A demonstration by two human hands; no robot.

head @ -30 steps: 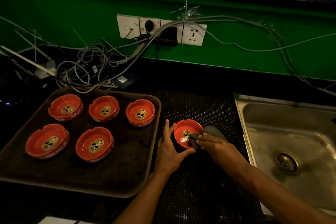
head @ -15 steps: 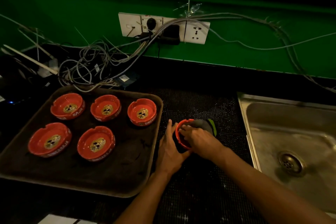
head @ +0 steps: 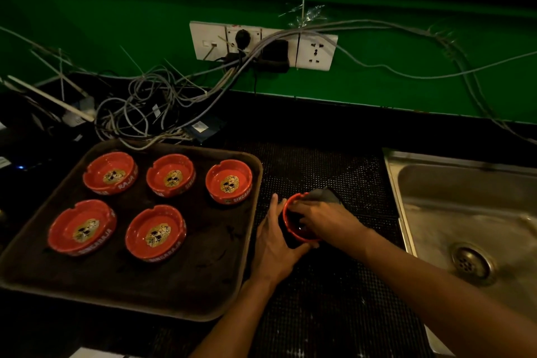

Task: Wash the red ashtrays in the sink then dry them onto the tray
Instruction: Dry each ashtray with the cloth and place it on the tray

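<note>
A red ashtray (head: 292, 224) stands on the black dotted mat between the tray and the sink. My left hand (head: 276, 244) holds its left side, fingers up along the wall and thumb under its near edge. My right hand (head: 322, 222) presses a dark grey cloth (head: 325, 195) into the ashtray's bowl and covers most of it. Several red ashtrays with a skull print, such as the nearest one (head: 156, 232), sit upright in two rows on the brown tray (head: 203, 293).
A steel sink (head: 470, 212) with a drain (head: 469, 263) lies at the right. A tangle of grey cables (head: 139, 116) runs from the wall sockets (head: 263, 45) down behind the tray. The green wall closes the back of the counter.
My right hand with the cloth has moved left from the ashtray's right rim into its bowl, hiding the print. My left hand stays on the ashtray's left side.
</note>
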